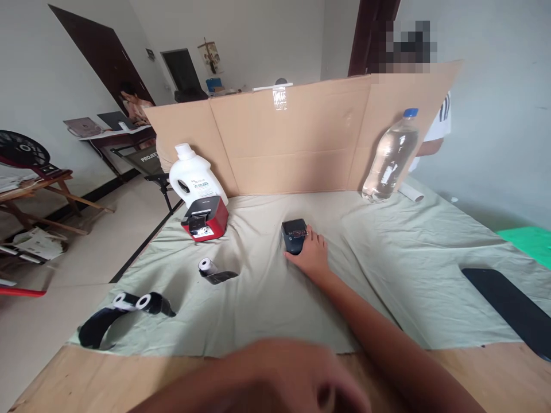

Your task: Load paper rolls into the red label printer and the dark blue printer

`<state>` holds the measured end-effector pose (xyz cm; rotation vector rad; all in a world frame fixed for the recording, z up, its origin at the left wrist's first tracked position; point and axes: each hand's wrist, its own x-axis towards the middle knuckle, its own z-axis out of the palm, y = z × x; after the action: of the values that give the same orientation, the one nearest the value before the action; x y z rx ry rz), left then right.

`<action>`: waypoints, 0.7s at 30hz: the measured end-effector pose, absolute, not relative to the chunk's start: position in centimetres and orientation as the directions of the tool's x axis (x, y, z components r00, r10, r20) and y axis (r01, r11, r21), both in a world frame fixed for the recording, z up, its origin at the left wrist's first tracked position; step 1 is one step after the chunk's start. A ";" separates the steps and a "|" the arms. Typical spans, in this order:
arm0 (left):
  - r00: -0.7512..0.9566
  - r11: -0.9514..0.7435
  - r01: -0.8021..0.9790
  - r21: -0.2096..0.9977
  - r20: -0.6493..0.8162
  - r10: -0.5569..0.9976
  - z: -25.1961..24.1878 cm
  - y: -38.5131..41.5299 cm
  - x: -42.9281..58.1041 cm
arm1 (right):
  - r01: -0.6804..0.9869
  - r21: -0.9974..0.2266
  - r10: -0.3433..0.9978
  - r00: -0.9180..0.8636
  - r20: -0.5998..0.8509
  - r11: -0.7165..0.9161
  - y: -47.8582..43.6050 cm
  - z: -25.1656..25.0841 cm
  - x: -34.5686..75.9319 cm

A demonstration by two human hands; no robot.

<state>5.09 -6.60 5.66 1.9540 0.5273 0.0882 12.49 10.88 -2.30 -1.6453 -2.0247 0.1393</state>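
Observation:
A small black box-shaped device stands on the pale green cloth near the middle. My right hand grips it from its right side, thumb at the front and fingers behind. Large and blurred, my left hand is close to the camera at the bottom edge; its fingers are smeared, and whether it holds anything does not show. A red and black printer sits to the left. One dark paper roll lies in front of it, and two more rolls lie at the front left.
A white jug and a clear water bottle stand before an upright cardboard panel. A black phone-shaped slab lies at the right. People are behind the panel and at the back left. A fan stands at far left.

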 end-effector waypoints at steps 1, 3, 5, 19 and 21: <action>0.873 -0.320 0.307 0.896 -0.131 0.471 5.7 -4.5 5.0 | 0.879 -0.397 0.938 -0.137 0.317 0.263 10.9 -2.3 12.6; 0.511 -0.255 0.267 0.929 0.088 0.855 5.3 -0.5 4.4 | 0.872 -0.408 0.942 -0.153 0.298 0.271 10.9 -2.3 12.8; 0.039 -0.252 0.289 0.924 0.251 0.967 3.9 2.6 3.2 | 0.862 -0.427 0.940 -0.144 0.309 0.272 10.9 -2.2 12.8; -0.085 -0.127 0.670 0.731 0.246 0.966 -1.3 5.3 -2.3 | 0.830 -0.498 0.941 -0.090 0.326 0.252 10.5 -2.0 12.6; -0.077 -0.155 0.705 0.692 0.293 0.953 -1.7 5.7 -2.8 | 0.828 -0.501 0.938 -0.083 0.336 0.252 10.5 -2.1 12.5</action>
<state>-2.78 5.73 -1.75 1.8791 1.7929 1.0788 12.52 10.46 -2.10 -1.6011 -1.9336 0.2403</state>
